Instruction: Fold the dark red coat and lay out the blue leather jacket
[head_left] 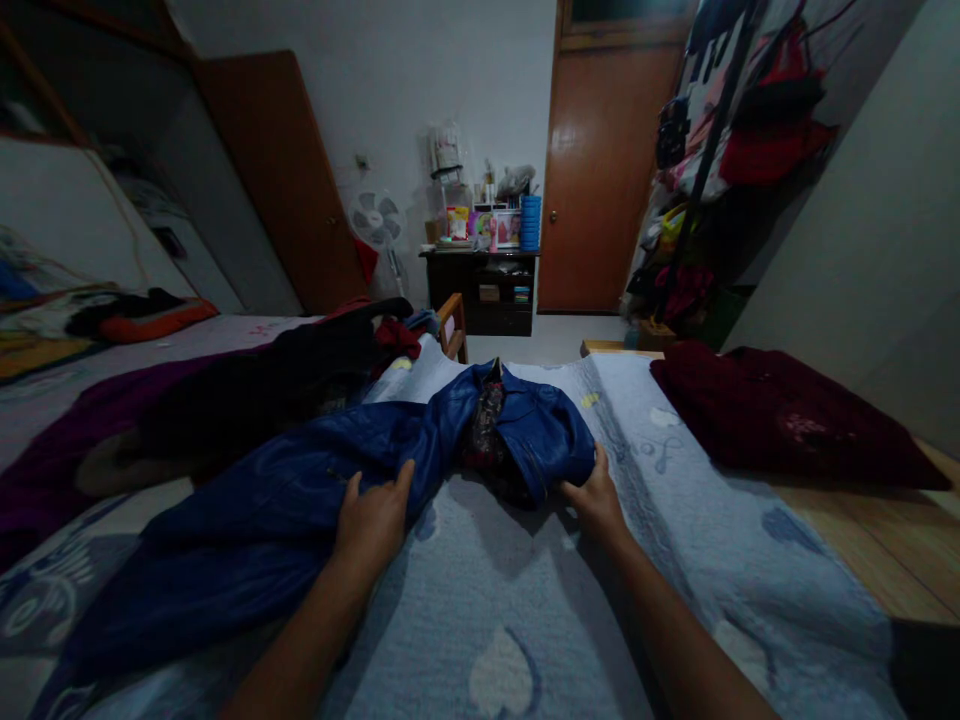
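A blue leather-like jacket [289, 490] lies across the bed in front of me. A dark patterned lining shows at its opening near the collar. My left hand [373, 520] rests on the jacket's near side, with two fingertips visibly spread apart on the blue material; its other fingers are hard to make out. At the right end of the jacket, my right hand [596, 500] grips the folded edge between thumb and fingers, holding that side slightly raised over the blanket [480, 600]. Part of the right hand's grip is hidden by the jacket.
Dark clothes [247, 390] are heaped to the left. A folded maroon garment [780, 415] lies at the right, beside a wooden surface [862, 530]. Farther back stand a wooden chair [454, 328], a fan [379, 220], a dark cabinet [442, 290] and a closed door [600, 180].
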